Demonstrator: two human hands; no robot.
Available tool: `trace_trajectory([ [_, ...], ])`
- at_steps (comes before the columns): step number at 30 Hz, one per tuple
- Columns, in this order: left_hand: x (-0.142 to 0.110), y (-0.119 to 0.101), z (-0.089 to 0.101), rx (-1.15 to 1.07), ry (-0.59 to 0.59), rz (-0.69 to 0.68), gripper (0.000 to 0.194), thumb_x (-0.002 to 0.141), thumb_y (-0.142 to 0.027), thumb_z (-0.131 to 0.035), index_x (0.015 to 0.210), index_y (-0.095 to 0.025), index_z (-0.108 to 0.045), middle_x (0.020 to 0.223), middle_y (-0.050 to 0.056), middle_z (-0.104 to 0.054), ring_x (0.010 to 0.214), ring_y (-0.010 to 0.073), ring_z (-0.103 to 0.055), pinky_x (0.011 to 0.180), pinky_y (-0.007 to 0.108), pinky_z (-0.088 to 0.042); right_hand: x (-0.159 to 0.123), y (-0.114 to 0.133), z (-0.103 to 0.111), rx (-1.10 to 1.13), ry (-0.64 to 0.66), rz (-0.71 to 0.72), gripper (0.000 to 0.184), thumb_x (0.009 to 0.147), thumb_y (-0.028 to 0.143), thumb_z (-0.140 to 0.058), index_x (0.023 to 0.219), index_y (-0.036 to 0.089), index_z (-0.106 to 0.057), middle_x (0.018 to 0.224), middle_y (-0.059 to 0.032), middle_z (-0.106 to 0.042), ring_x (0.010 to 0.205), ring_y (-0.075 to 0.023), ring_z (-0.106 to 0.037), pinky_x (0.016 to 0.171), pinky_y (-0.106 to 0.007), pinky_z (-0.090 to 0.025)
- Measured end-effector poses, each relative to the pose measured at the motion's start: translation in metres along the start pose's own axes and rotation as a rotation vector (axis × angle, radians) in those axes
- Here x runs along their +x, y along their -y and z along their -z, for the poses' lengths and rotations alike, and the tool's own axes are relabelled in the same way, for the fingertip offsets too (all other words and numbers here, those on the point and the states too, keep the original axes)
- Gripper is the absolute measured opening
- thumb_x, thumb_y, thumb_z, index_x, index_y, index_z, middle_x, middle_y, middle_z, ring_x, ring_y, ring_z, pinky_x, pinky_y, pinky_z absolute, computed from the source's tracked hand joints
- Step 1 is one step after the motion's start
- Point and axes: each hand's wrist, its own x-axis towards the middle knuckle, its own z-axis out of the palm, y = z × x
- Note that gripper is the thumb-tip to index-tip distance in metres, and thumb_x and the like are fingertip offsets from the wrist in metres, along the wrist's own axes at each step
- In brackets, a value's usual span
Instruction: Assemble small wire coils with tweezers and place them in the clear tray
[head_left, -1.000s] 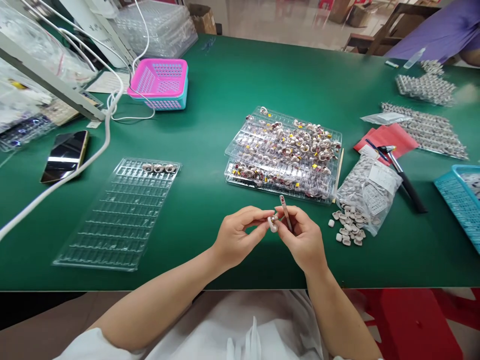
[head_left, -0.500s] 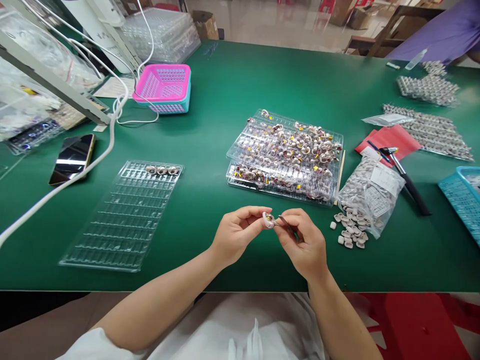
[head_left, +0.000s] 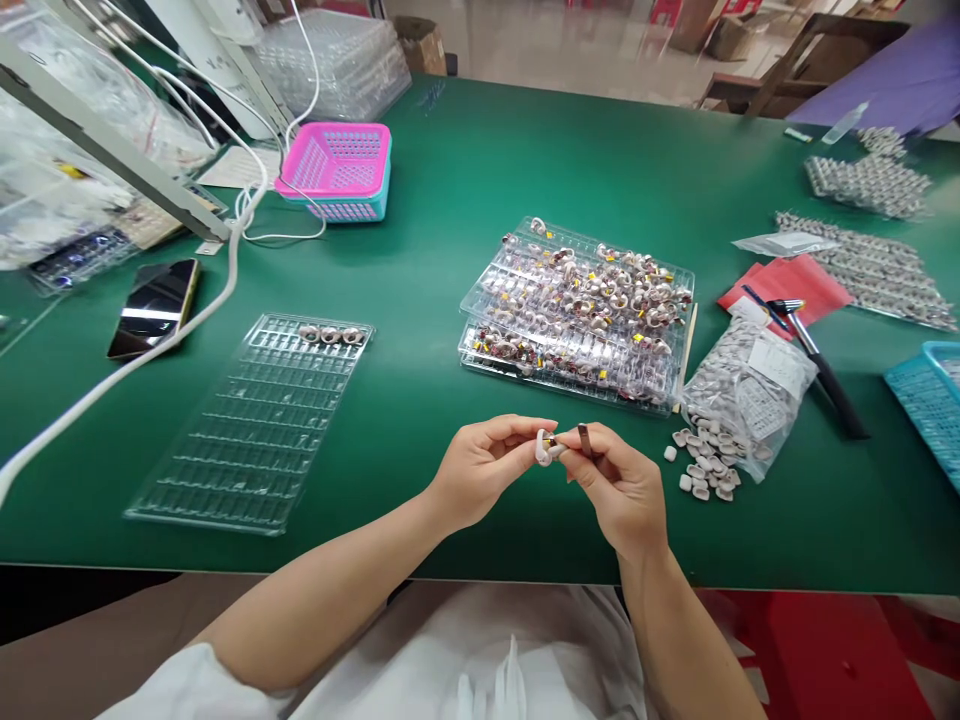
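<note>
Between thumb and fingers, my left hand [head_left: 480, 465] pinches a small white curved housing [head_left: 541, 450] with a dark and yellow bit inside. Close against it, my right hand [head_left: 619, 490] is closed around dark metal tweezers [head_left: 585, 440], which stick up between the fingers. The right fingertips also meet a pale bit at the housing's side; I cannot make out whether it is a separate piece. Beyond the hands, stacked clear trays [head_left: 577, 310] carry many similar housings with wires and yellow tabs. Left of me, another clear tray [head_left: 240, 430] has three housings in its top row.
Loose pale caps [head_left: 705, 465] spill from a plastic bag [head_left: 750, 385] at the right. Nearby lie a black-handled tool [head_left: 825, 385], red sheets [head_left: 787, 287] and a blue basket [head_left: 926, 400]. A phone [head_left: 154, 308], a white cable [head_left: 225, 290] and a pink basket [head_left: 337, 165] are leftward.
The tweezers have turned from pointing at the housing to standing upright in my right hand. My right fingertips are now at the housing. The whole view has shifted slightly.
</note>
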Motion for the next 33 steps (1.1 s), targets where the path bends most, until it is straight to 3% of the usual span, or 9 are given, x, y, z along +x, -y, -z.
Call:
trace_trajectory([
  [20,-0.0009,0.0025,0.0021,0.346,-0.018,-0.259,0.021,0.081,-0.021,-0.069,0.101,-0.019,-0.078,0.087,0.008,-0.075,0.077,0.0164,-0.069,0.072,0.024,-0.058,0.0014,-0.0002,-0.0003,-0.003,-0.017,-0.114,0.011,0.085,0.026,-0.068,0.094,0.025,-0.074,0.082,-0.0015,-0.066,0.061,-0.0109,-0.056,0.052,-0.024,-0.050],
  [33,-0.0033,0.0055,0.0011,0.396,-0.070,-0.260,0.021,0.081,-0.023,-0.070,0.100,-0.016,-0.077,0.088,0.009,-0.076,0.071,0.0163,-0.071,0.067,0.024,-0.060,0.0007,-0.0045,-0.0011,0.020,-0.052,-0.077,0.007,0.081,0.024,-0.072,0.087,0.024,-0.076,0.076,-0.0013,-0.063,0.061,-0.0114,-0.054,0.049,-0.024,-0.044],
])
